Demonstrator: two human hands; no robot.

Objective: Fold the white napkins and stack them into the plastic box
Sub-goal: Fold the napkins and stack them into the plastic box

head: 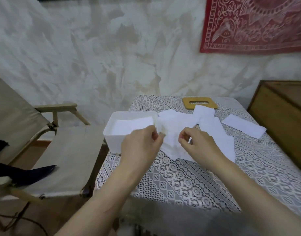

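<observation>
Napkin held in both hands beside box

Wall mottled pale, fills the upper view; red patterned hanging at upper right. Chair of beige canvas on a wooden frame stands left of the table, a dark cloth lying on its near corner. Table covered in white lace; brown wooden case against its right side.

Box, white plastic and uncovered, sits on the table's left edge; flat white napkins lie inside it, the top one level and below the rim.

Left hand just right of the box's near corner, fingers curled, thumb and fingertips pinching the left edge of a crumpled napkin; right hand close by, fingers curled in, pinching the same napkin's right part; the napkin is raised and rumpled between the two hands, its lower end on the lace.

Loose napkins spread behind and to the right: one partly under the right hand; one farther back, overlapping the lid; one flat and apart toward the case.

Lid, tan with a slot in it, flat at the table's far edge.
</observation>
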